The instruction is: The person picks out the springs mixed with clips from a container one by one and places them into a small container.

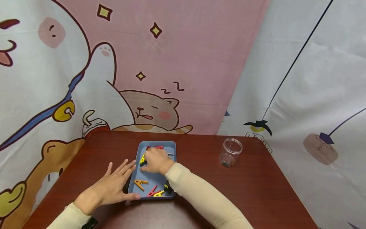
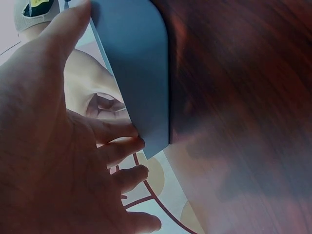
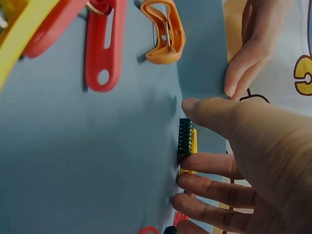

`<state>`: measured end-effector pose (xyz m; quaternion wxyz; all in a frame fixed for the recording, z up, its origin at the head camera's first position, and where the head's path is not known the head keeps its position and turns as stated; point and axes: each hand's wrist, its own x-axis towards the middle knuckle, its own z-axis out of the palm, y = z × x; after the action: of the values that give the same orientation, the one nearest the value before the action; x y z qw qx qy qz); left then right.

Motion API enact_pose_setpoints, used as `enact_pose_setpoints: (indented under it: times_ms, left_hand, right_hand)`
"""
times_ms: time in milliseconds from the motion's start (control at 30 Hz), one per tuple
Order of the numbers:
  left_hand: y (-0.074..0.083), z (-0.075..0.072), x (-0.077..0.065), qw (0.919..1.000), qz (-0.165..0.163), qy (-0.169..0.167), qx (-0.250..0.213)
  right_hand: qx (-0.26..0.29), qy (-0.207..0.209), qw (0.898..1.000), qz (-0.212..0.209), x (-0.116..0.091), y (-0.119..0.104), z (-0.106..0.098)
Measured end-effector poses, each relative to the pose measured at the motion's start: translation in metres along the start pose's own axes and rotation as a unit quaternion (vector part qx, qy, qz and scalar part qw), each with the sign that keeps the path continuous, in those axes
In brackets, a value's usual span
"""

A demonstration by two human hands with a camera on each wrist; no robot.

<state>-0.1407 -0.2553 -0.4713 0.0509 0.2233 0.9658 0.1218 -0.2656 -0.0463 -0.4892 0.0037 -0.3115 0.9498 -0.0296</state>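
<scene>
My left hand point(image 1: 114, 184) lies with fingers spread along the left side of a blue-grey tray point(image 1: 152, 177); its fingertips and thumb touch the rim. Inside the tray, my right hand point(image 3: 229, 146) reaches down beside the side wall, thumb apart from the fingers. Its index fingertip is right at a dark green ridged piece point(image 3: 185, 136), with a yellow clip point(image 3: 194, 141) partly hidden behind it. In the tray's near half lie an orange clothespin point(image 1: 141, 184), a red clothespin point(image 1: 152, 191) and a yellow clothespin point(image 1: 159, 193). Another red clip point(image 1: 157, 147) lies at the far end.
A clear jar point(image 1: 230, 152) with a small dark thing at its bottom stands on the brown table point(image 1: 200, 149) to the right of the tray. Behind the table hangs a cartoon-printed cloth point(image 1: 200, 63).
</scene>
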Motion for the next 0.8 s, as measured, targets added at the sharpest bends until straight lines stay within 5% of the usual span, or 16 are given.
enact_pose_setpoints:
  times_ms: [800]
  left_hand:
    - [0.002,-0.0003,0.0008,1.0,-0.002,0.001,0.0]
  right_hand:
    - [-0.016,0.029,0.999,0.024,0.0085,-0.0101,0.0091]
